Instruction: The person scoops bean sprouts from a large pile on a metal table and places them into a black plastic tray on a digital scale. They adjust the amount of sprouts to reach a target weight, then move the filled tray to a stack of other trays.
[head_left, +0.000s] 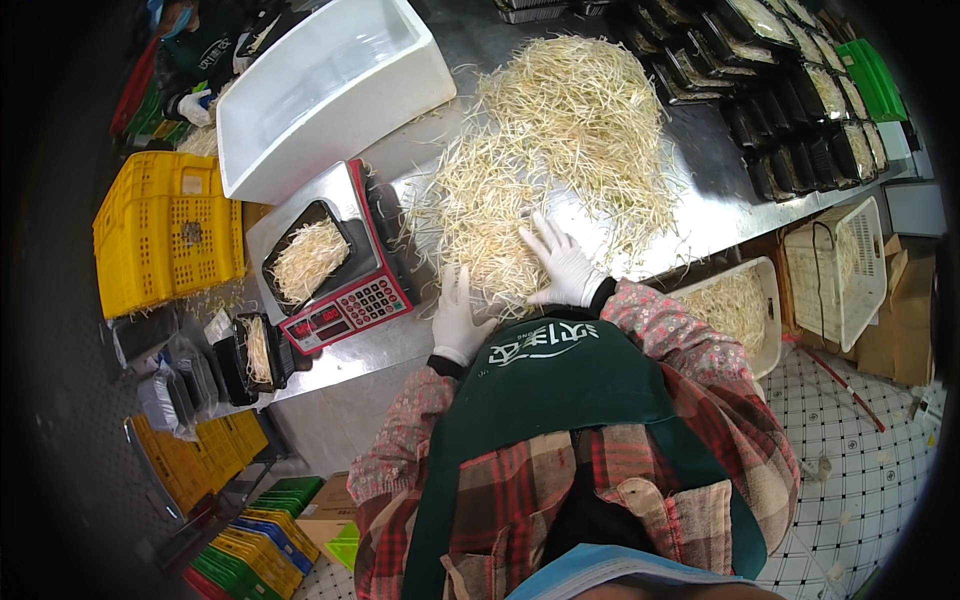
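Note:
Both my hands wear white gloves and rest at the near edge of a heap of bean sprouts (495, 217) on a metal table (345, 367). My left hand (457, 319) touches the heap's left side, fingers pointing away from me. On the right side, my right hand (562, 262) lies with fingers spread against the sprouts. Neither hand grips anything that I can see. A larger sprout pile (585, 112) adjoins the heap farther back. To the left, a red digital scale (375, 300) carries a black plastic tray (341, 217) of sprouts (307, 259).
A white foam box (337, 142) and a yellow crate (169, 232) stand left. Stacked black trays (780, 97) of sprouts fill the back right. White baskets (772, 300) sit below the right edge. A co-worker's gloved hand (195, 107) shows at upper left.

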